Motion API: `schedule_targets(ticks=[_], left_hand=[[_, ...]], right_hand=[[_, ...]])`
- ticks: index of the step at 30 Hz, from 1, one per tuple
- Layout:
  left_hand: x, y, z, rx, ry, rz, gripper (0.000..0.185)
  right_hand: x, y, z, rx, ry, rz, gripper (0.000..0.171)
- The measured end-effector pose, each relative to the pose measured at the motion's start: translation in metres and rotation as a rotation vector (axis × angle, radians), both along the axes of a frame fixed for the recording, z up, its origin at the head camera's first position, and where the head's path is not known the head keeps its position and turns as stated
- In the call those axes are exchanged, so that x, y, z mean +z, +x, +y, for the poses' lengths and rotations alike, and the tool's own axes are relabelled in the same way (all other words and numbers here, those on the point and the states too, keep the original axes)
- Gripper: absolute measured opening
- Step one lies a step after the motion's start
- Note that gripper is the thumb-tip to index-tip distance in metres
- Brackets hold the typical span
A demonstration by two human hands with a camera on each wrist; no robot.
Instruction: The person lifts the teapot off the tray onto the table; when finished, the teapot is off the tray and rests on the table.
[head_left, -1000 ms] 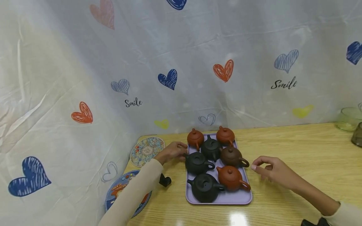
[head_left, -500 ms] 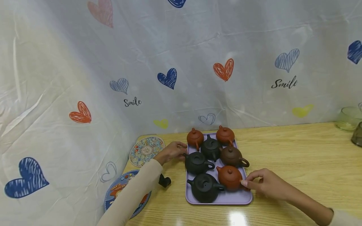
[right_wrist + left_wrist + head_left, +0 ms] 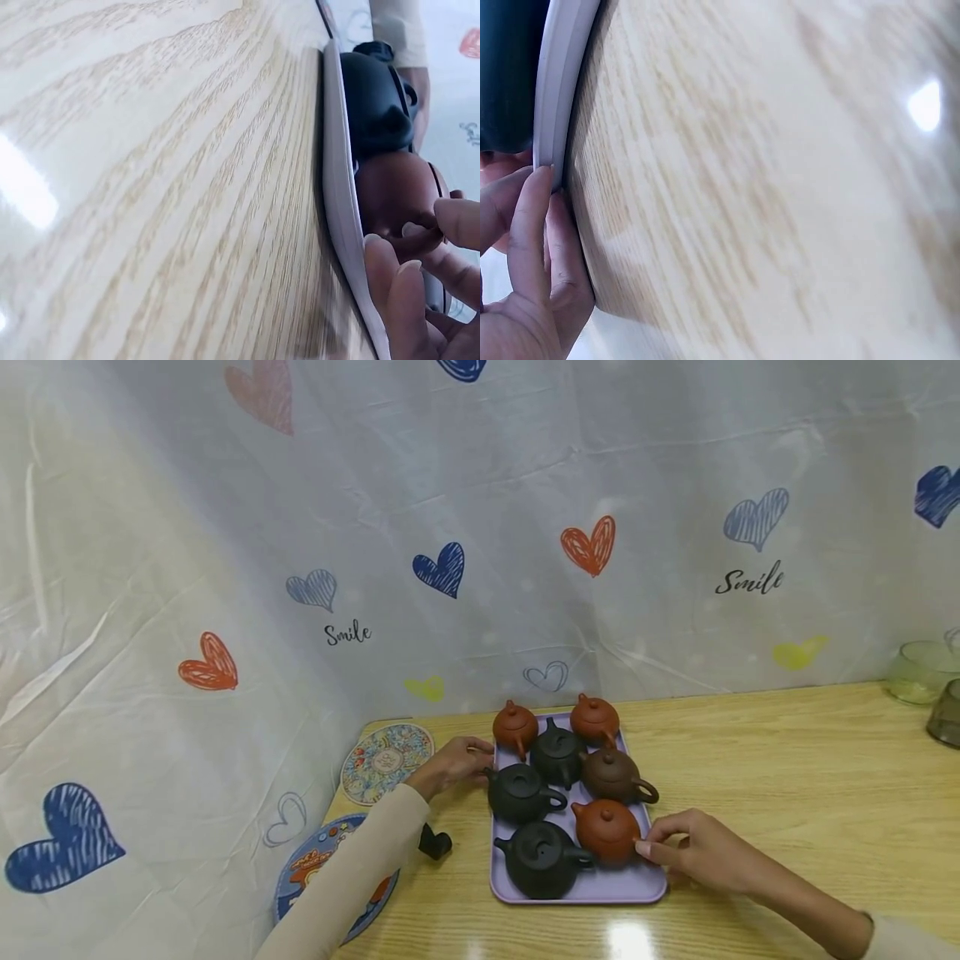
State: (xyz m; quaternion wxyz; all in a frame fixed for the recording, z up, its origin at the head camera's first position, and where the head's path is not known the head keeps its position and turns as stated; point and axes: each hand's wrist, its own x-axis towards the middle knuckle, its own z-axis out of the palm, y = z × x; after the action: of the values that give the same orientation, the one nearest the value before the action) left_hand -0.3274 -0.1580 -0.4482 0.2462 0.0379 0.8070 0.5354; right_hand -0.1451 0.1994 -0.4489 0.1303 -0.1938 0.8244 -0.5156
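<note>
Handle (image 3: 421, 242) pinched by right hand (image 3: 693, 853), lower right, a red teapot (image 3: 606, 832) is seen immediately left; tray (image 3: 628, 887) gripped by left hand (image 3: 455, 762).

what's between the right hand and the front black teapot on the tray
The front red teapot does, as the head view shows; the right hand pinches its handle in the right wrist view.

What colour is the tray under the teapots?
The tray is light purple; the head view shows it best.
</note>
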Motion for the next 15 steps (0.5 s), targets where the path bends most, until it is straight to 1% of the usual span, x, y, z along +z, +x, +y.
schedule_targets(ticks=[7,12,15], left_hand=[[0.0,0.0008,0.0003,0.004,-0.003,0.005,0.035],[0.0007,0.0004,-0.0004,-0.005,-0.003,0.005,0.035],[0.0007,0.0,-0.0007,-0.017,-0.003,0.013,0.036]], right_hand=[[0.0028,-0.0004,-0.0045,-0.031,0.009,-0.072,0.034],[0.0016,-0.0008,-0.0046,-0.046,-0.048,-0.146,0.032],[0.0003,-0.0011,-0.0033,-0.06,-0.068,-0.16,0.031]])
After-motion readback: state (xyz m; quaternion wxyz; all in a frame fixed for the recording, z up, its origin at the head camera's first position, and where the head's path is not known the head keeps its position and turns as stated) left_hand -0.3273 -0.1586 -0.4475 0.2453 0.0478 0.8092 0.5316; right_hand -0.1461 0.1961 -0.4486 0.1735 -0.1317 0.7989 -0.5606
